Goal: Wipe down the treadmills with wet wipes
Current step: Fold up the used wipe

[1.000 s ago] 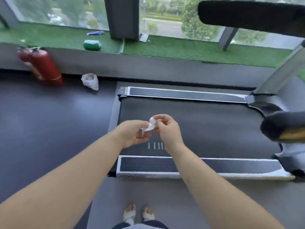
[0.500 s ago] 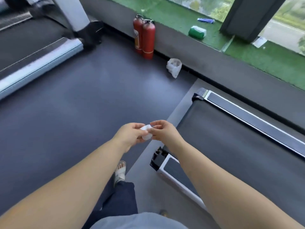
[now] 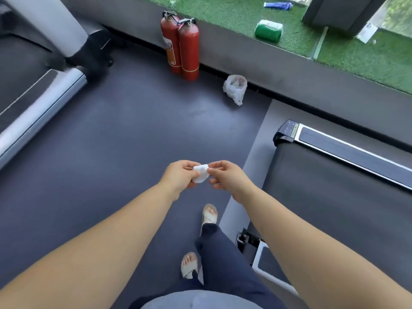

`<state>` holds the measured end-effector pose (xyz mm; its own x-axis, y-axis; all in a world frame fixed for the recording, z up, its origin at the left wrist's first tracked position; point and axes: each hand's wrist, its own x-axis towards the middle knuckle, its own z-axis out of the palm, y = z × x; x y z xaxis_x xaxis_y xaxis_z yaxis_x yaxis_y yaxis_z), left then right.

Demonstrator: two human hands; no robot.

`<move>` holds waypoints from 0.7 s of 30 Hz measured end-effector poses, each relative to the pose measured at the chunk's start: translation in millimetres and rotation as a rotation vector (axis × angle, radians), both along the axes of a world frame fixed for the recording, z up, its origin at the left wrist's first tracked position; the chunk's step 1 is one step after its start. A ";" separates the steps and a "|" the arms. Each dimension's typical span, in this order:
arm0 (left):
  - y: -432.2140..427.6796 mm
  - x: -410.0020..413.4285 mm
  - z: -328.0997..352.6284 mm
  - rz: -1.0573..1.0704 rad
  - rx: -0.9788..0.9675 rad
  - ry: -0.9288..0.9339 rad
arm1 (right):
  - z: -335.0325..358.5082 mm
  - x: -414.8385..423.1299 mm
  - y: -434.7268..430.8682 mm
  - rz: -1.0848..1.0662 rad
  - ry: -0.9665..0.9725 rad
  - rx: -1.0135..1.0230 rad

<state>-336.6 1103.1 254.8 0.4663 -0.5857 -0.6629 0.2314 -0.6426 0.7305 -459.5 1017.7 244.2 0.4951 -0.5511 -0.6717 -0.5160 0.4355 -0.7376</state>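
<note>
Small white wipe (image 3: 200,173) held out in front of the body, over the dark floor (image 3: 111,141) and touching neither machine. Left hand (image 3: 178,177) has fingers curled round the wad from below; right hand (image 3: 227,177) pinches its upper edge between thumb and forefinger. Both hands are clamped on the same wipe. The two-handed hold looks like bunching or refolding, either to find a clean face or to ball it up for disposal; I cannot tell which.

One treadmill (image 3: 345,150) lies to the right, with its belt and side rail in view. A second treadmill (image 3: 33,101) lies to the left, well apart. The person stands in the aisle between them, which probably means a changeover between machines.

A white plastic bag (image 3: 235,86) sits open on the floor against the ledge (image 3: 278,65), near two red fire extinguishers (image 3: 185,45) — likely the bin for spent wipes. A green pack (image 3: 268,30) rests on the turf above, possibly the wipe supply kept off the floor.
</note>
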 end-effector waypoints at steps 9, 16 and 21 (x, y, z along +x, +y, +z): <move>-209.7 98.5 -7.0 -0.097 0.023 -0.071 | -11.0 92.8 -192.0 -0.140 0.034 0.022; -364.2 177.0 -13.7 -0.222 0.022 -0.097 | -12.8 166.1 -335.4 -0.189 0.065 -0.001; -485.3 232.7 -28.8 -0.380 0.029 -0.146 | -26.3 215.8 -436.3 -0.305 0.078 0.009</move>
<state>-103.9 617.8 226.0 0.3109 -0.7168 -0.6242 -0.1317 -0.6828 0.7186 -243.7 581.4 217.9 0.2543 -0.6605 -0.7065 -0.4152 0.5852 -0.6965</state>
